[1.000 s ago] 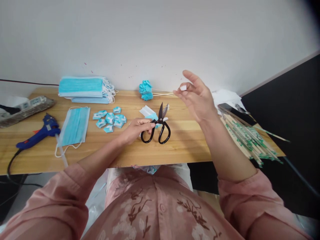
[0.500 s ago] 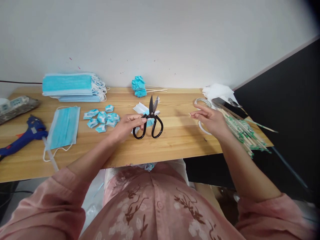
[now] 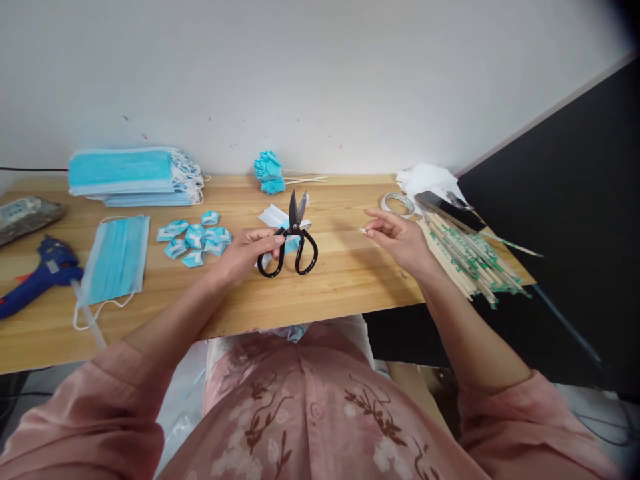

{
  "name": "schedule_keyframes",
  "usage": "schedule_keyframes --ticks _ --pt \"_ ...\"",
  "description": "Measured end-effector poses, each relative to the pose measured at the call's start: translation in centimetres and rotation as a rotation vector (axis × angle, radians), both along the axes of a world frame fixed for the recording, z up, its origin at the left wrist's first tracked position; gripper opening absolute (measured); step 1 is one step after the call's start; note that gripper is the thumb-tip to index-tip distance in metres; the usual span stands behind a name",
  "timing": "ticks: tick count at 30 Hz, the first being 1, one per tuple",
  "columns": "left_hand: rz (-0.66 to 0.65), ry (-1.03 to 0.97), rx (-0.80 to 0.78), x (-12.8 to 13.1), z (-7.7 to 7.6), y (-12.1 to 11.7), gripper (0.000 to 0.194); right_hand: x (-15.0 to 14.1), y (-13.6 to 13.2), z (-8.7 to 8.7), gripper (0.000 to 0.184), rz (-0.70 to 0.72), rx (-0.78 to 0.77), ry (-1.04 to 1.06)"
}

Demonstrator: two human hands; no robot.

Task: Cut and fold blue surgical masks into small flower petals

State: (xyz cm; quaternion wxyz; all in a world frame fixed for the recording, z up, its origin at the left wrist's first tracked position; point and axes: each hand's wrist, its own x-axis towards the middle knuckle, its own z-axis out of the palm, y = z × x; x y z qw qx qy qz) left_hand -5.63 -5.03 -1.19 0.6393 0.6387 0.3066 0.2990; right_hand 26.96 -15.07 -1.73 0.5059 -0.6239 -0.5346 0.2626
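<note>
My left hand (image 3: 255,251) is closed on one handle loop of black-handled scissors (image 3: 295,230), whose blades point away from me and stand slightly apart. Behind and below the scissors lie white and blue cut mask pieces (image 3: 274,217), partly covered. My right hand (image 3: 397,241) hovers over the table with thumb and forefinger pinched on a small white bit (image 3: 363,231), too small to name. Just beyond that hand is a roll of tape (image 3: 399,203). Several folded blue-and-white pieces (image 3: 195,236) lie left of the scissors.
On the left are a blue glue gun (image 3: 50,270), a single face mask (image 3: 117,260) and a stack of masks (image 3: 123,172). A blue flower on sticks (image 3: 270,172) lies by the wall. Wrapped chopsticks (image 3: 475,260) and a dark phone-like slab (image 3: 450,210) are at right.
My right hand has moved left, off the tape roll, and its fingers have drawn closer together. The view has shifted slightly right. My left hand still holds the scissors.
</note>
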Motion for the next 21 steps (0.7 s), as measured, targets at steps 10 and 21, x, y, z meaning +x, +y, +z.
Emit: schedule_keyframes --ticks 10,21 --pt "0.002 -0.011 -0.018 0.0 0.2 -0.1 0.039 -1.6 1.2 -0.2 0.042 0.054 0.005 0.044" --pt "-0.015 0.033 -0.039 -0.2 -0.1 0.0 0.039 -1.9 2.0 -1.1 0.045 0.095 -0.015 -0.013"
